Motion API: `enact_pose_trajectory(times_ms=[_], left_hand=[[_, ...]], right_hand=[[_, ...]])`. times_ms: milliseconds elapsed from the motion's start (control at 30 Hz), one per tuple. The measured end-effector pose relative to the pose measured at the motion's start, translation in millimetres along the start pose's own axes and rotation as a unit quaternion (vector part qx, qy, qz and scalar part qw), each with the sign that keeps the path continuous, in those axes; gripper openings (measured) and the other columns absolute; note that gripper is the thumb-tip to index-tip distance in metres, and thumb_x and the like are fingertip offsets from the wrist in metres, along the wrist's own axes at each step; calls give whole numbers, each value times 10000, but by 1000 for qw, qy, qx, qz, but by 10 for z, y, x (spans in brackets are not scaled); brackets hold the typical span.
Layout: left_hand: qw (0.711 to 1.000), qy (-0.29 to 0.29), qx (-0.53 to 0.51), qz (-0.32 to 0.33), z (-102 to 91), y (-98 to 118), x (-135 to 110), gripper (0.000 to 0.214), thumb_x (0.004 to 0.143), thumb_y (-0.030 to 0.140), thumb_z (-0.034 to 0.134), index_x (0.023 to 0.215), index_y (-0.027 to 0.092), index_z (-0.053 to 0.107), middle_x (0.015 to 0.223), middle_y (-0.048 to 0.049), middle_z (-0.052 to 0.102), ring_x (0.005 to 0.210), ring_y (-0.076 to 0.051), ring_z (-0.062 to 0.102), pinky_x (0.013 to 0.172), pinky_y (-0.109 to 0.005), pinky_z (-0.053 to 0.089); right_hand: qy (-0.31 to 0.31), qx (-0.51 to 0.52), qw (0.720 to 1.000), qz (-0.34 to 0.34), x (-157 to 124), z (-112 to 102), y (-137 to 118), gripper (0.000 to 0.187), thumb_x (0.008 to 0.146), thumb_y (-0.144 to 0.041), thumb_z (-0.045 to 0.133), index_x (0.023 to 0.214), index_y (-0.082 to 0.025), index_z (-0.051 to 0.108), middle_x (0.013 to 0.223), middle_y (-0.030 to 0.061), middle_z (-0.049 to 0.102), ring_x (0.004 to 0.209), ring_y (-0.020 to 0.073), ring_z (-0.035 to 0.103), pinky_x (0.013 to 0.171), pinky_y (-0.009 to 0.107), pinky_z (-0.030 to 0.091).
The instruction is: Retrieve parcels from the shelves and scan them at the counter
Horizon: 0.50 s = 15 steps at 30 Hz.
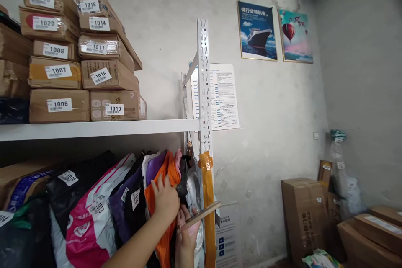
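My left hand (166, 199) reaches in from below with its fingers spread against an orange plastic parcel bag (160, 255). Just right of it and lower, my right hand (187, 234) grips a thin, flat, brown-edged board (203, 214), seen nearly edge-on. What kind of board it is I cannot make out. Around both hands, soft parcel bags stand packed upright: a purple bag (156, 166), a black bag with a white label (133, 213), a pink-and-white bag (84, 226) and a silvery grey bag (192, 188).
Above runs a white shelf board (163, 126) bearing stacked, numbered cartons (59, 115). A perforated post (204, 92), taped brown lower down, stands close right of my hands. Tall cartons (303, 213) and more boxes (367, 238) sit by the wall at right.
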<state>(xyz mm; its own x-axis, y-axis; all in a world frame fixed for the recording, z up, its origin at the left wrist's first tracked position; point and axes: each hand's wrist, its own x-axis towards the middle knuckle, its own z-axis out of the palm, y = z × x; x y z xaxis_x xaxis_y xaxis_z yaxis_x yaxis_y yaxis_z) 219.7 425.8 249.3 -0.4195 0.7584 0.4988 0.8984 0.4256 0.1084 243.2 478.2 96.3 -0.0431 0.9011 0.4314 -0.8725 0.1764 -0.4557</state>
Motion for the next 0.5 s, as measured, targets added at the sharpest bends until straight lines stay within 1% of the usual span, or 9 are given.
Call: enact_pose_trajectory(times_ms=[67,133,167,233,300,333,367,433,500], left_hand=[[998,-13,-31,-62,-57,-153,71,537,822,341,530,1329,166,560,1446,-229,409,1363,-464,337,1064,-582,299],[989,-52,-75,-117,-106,-274,136,681,808,484,538,1357,85,480,1309,-266,502,1212,-436,514,945,-478,433],[985,-70,-90,-127,-117,-297,154,709,804,502,541,1355,63,466,1246,-260,542,1140,-409,569,904,-442,458],[987,-77,-90,-107,-102,-259,152,624,801,414,566,1334,94,508,1259,-242,550,1165,-391,558,935,-436,445],[994,-48,-82,-60,-42,-148,116,477,831,236,503,1290,135,586,1399,-228,474,1340,-392,404,1066,-485,340],[995,-34,-88,-43,-2,-90,99,460,837,164,456,1268,122,612,1452,-227,430,1397,-390,321,1114,-503,274],[994,-29,-101,-34,41,-46,90,465,834,118,424,1252,93,626,1461,-240,423,1410,-392,301,1130,-514,246],[987,-44,-149,-34,124,-23,110,474,817,103,448,1256,76,626,1357,-250,536,1312,-383,451,1090,-491,329],[976,-73,-201,-34,198,-99,178,471,794,148,531,1252,161,641,1203,-172,663,1129,-321,613,977,-407,455]], right_hand=[[-2,0,1000,2,12,-32,-8,887,587,-586,812,1211,-242,282,1178,178,663,1170,300,621,1088,535,412],[-9,1,1000,6,30,-47,3,920,553,-581,834,1204,-250,273,1163,176,678,1167,299,625,1086,534,419],[-12,2,1000,7,40,-48,14,934,541,-580,840,1204,-255,268,1157,174,684,1164,301,628,1085,539,420],[-1,6,1000,5,56,-44,37,947,522,-582,846,1198,-257,268,1131,172,695,1148,308,638,1085,558,413],[13,6,1000,6,61,-40,46,945,516,-575,850,1193,-249,276,1120,176,695,1135,317,644,1085,576,404],[14,4,1000,9,59,-42,42,940,521,-570,850,1193,-244,279,1123,181,691,1131,319,646,1084,580,402],[10,3,1000,11,54,-46,32,931,534,-567,845,1198,-238,282,1141,189,682,1140,319,641,1088,578,398],[-11,0,1000,15,38,-59,0,923,563,-570,831,1220,-231,279,1190,204,660,1176,319,619,1101,571,386],[-14,-3,1000,16,20,-70,-35,926,568,-581,822,1227,-238,269,1184,194,667,1186,315,613,1108,564,380]])
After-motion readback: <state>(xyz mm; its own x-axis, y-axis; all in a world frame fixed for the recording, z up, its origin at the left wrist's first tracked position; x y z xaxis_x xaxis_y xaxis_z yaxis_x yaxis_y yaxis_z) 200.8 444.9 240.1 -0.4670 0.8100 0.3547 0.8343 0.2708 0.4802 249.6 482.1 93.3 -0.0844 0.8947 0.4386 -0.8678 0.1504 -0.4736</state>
